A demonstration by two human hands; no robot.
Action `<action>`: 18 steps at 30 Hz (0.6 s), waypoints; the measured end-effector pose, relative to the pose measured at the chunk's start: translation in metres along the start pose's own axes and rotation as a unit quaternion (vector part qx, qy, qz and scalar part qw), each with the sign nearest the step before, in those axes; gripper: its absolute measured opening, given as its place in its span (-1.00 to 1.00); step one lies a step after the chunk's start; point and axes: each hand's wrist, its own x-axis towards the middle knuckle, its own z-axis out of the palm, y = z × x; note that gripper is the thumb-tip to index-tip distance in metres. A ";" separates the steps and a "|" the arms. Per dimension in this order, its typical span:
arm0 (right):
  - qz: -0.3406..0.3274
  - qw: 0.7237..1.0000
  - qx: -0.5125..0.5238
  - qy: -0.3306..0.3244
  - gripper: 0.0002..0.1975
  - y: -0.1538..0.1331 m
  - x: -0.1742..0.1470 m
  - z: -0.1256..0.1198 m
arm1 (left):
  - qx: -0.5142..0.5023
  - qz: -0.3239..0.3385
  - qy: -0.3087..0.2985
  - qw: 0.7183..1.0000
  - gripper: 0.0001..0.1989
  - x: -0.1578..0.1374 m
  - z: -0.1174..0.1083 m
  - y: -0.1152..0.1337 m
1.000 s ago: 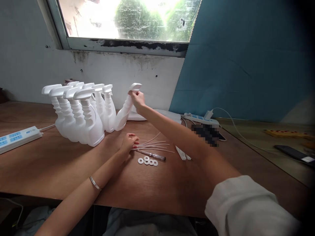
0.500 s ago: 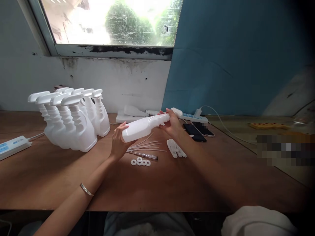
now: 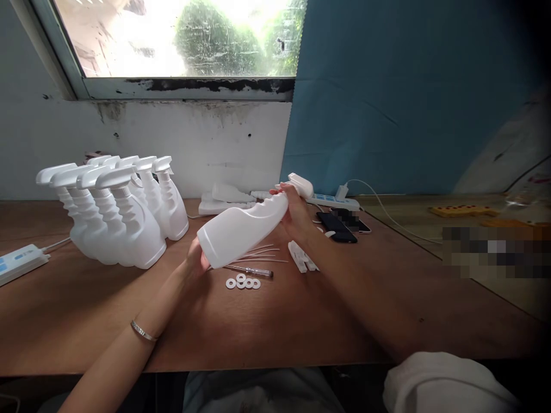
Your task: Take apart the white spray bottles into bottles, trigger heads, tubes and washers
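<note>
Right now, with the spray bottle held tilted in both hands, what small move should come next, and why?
Probably steady the base and try turning the spray head: the left hand supports the lower end of the spray bottle, while the right hand is at the neck, near the head. Loose thin tubes lie on the table.

"What does the tilted white plastic spray bottle [image 3: 241, 232] hide?"

"Most fingers of the left hand [image 3: 197, 258], behind its base, and a stretch of the thin, pale, straw-like tubes [image 3: 267, 252] beneath it."

"And left of that bottle?"

"The white power strip with blue sockets [image 3: 21, 263] is cut off by the picture's edge; the rearmost white plastic bottles [image 3: 128, 160] show little more than their heads."

"To its right?"

"The pixelated patch's [image 3: 477, 252] contents are unreadable, and the pale cloth sleeve [image 3: 443, 383] is cut off below."
</note>
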 end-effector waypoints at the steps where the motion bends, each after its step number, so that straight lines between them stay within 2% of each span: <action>1: 0.000 1.000 -0.005 0.026 -0.83 0.000 0.003 -0.002 | -0.018 -0.013 -0.002 1.000 -0.59 0.001 0.000 -0.001; 4: 0.009 0.994 -0.001 0.106 -0.76 0.003 0.012 -0.009 | -0.060 -0.021 -0.018 0.998 -0.50 0.001 0.003 -0.004; 8: 0.020 0.986 0.012 0.166 -0.78 0.007 0.018 -0.014 | -0.039 0.023 -0.075 0.996 -0.08 -0.009 0.010 0.001; 10: 0.039 0.984 0.019 0.173 -0.80 0.010 0.018 -0.015 | -0.027 0.060 -0.095 0.993 0.01 -0.014 0.012 0.006; 14: 0.079 0.983 0.028 0.161 -0.82 0.014 0.015 -0.012 | -0.006 0.110 -0.053 0.992 0.02 -0.012 0.007 0.010; 18: 0.093 0.984 0.037 0.149 -0.82 0.013 0.011 -0.009 | 0.036 0.164 -0.005 0.986 -0.11 -0.004 0.000 0.007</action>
